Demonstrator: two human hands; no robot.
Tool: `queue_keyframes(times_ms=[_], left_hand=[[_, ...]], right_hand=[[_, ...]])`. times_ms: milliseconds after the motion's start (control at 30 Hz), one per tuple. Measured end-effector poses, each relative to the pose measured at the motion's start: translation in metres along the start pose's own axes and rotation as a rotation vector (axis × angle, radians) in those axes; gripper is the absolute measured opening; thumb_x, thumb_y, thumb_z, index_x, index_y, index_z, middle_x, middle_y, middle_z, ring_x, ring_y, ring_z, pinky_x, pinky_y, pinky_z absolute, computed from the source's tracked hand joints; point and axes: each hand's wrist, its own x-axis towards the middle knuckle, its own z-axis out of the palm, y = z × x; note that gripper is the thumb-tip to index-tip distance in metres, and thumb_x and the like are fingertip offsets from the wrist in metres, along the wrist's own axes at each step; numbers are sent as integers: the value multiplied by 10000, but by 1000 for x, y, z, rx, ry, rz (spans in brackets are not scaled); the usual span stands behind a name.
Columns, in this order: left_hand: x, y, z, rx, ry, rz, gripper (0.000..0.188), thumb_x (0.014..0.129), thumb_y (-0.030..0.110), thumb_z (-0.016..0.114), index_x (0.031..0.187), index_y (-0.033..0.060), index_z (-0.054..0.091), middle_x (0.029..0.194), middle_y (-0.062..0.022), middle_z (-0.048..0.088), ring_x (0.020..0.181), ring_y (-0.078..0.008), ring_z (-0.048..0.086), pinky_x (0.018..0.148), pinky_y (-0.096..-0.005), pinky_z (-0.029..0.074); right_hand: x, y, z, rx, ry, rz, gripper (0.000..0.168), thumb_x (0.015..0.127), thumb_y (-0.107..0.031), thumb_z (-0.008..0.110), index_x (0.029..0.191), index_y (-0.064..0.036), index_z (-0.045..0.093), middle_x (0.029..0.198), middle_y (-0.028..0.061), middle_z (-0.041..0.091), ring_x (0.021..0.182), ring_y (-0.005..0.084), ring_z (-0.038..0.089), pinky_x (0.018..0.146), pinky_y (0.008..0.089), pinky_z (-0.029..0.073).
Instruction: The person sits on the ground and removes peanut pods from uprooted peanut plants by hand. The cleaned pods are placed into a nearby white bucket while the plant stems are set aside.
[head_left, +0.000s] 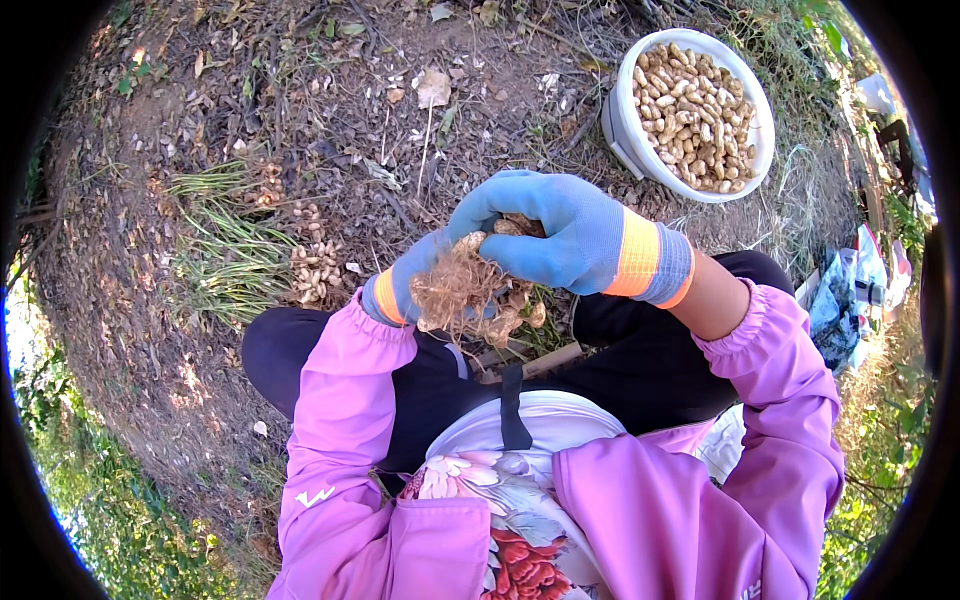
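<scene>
Both my hands wear blue work gloves with orange cuffs. In front of my lap they hold a clump of unshelled peanuts with dry, tangled roots. My left hand supports it from the left and below, its fingers mostly hidden behind the roots. From above, my right hand curls its fingers and thumb around peanuts at the top of the clump. More pods hang at the lower right side. A white bucket heaped with loose peanuts stands beyond my right hand.
Pulled peanut plants with green stems and attached pods lie on the ground at left. Between my crossed legs is a wooden stick. Plastic bags sit at right. Dry leaves and twigs litter the soil.
</scene>
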Motion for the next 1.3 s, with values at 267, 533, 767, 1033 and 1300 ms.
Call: queue_keyframes(times_ms=[267,533,767,1033,1300], left_hand=[[3,-5,-5,-64,-141,88,494,910,170,485,1333,34,269,1239,-201,464,1068,-305,554,846,-422,538],[1,-11,-18,355,-170,213,652,793,46,626,1347,82,284,1251,-144,465,1099,-259,532,899,-411,497],[4,-11,-14,204,31,262,454,869,70,530,1295,36,377,1186,-79,500,1067,-173,525,908,-320,459],[3,-6,-4,292,-42,220,444,883,83,513,1298,21,365,1188,-69,501,1068,-162,524,907,-323,457],[1,-8,-5,208,-7,278,409,862,88,549,1243,25,413,1101,-91,544,990,-180,565,849,-307,494]], right_hand=[[1,4,-2,-64,-20,-21,204,826,-129,533,987,-27,606,922,97,610,885,203,574,811,330,445],[4,8,2,-155,68,-53,198,823,-123,530,974,-22,610,874,85,607,833,208,580,776,324,458],[1,14,9,303,224,243,271,866,-221,536,1034,-13,577,833,-5,581,716,43,518,608,196,450],[5,6,0,301,51,277,243,875,-208,535,1037,-35,584,821,-11,581,693,28,510,579,188,454],[4,9,9,390,193,289,215,844,-163,535,1005,-41,607,763,-32,572,629,24,491,510,181,422]])
